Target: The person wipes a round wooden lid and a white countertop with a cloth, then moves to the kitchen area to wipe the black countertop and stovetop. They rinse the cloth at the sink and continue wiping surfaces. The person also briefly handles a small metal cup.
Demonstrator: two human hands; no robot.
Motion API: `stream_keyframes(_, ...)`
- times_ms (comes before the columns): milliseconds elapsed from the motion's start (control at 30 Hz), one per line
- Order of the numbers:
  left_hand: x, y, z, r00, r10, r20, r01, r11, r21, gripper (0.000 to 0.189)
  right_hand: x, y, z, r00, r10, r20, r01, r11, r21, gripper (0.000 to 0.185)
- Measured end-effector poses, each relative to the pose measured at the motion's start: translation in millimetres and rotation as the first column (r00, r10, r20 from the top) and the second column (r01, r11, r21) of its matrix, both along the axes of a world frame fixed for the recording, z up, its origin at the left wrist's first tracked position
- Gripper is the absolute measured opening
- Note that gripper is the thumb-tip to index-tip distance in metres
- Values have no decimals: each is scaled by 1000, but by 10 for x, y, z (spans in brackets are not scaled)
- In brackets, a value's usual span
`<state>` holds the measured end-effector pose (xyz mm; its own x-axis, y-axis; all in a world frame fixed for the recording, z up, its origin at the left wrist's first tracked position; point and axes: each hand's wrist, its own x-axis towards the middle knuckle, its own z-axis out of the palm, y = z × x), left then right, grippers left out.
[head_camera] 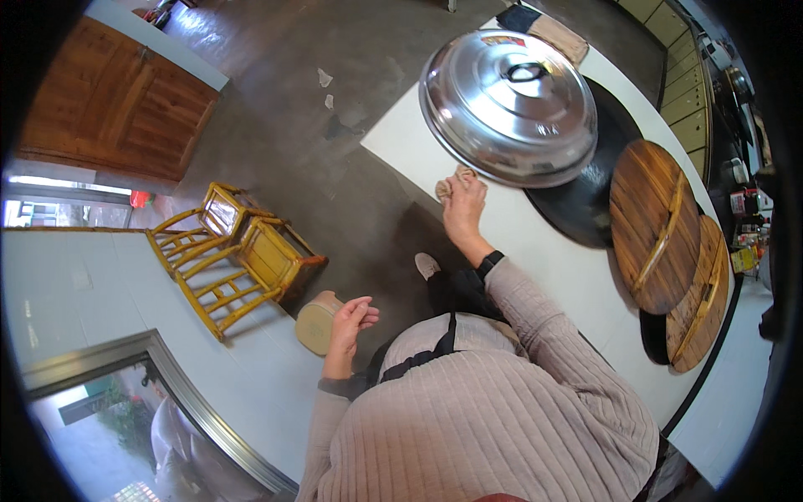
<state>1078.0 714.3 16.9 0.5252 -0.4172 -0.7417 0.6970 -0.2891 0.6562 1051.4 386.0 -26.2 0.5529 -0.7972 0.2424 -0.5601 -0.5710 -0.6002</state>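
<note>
My right hand [465, 210] grips a crumpled tan cloth [444, 189] on the front edge of the white countertop [533, 241]. Just beyond it sits a large domed metal lid [483, 116] with a black handle, partly covering a big dark wok [574, 216] set into the counter. To the right, two round wooden lids [649, 207] with bar handles overlap. Away from the counter, my left hand [352, 323] hangs with its fingers loosely curled, holding nothing. Below it on the floor stands a yellowish plastic stool or bin [313, 326], partly hidden by the hand.
Two yellow wooden chairs [270, 251] stand against the white tiled wall [94, 288] at left. A wooden door [119, 100] is at upper left, a metal-framed window [157, 357] at lower left. Folded cloths [555, 37] lie at the counter's far end. Bottles [753, 219] line the far right.
</note>
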Motion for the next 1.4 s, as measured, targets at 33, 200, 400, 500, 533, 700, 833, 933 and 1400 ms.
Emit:
stream_keyframes(33, 214, -28, 48, 999, 9, 38, -8, 999, -40, 26, 237, 25, 21, 1000, 18, 17, -19, 1000, 14, 40)
stream_keyframes(200, 1129, -141, 217, 995, 21, 101, -18, 999, -26, 26, 1264, 92, 55, 998, 46, 49, -48, 998, 43, 33)
stream_keyframes(400, 2521, -446, 91, 990, -114, 76, 117, 993, -29, 27, 2207, -60, 51, 969, 171, 180, -206, 957, 203, 29)
stream_keyframes(500, 3440, -617, 25, 973, -191, 128, 199, 979, -50, 26, 2754, -302, 187, 832, -161, 531, -497, 211, 842, 35)
stream_keyframes(533, 3757, -679, 32, 966, -211, 147, 221, 974, -54, 26, 2922, -361, 258, 774, -228, 590, -599, 36, 800, 36)
stream_keyframes(700, 5128, -983, 276, 911, -370, 184, 381, 924, -26, 27, 3755, -407, 589, 606, -673, 424, -749, -303, 590, 40)
stream_keyframes(833, 5958, -1540, 394, 821, -532, 206, 547, 837, -20, 30, 4281, -440, 677, 432, -790, 435, -883, -273, 382, 44)
stream_keyframes(933, 6270, -2223, 403, 731, -635, 249, 678, 716, -163, 32, 4546, -602, 633, 357, -820, 447, -908, -194, 371, 46)
stream_keyframes(1400, 7245, -5592, 452, 584, -644, 494, 772, 628, -94, 14, 5631, -2908, 291, 358, -763, 538, -844, -18, 536, 37)
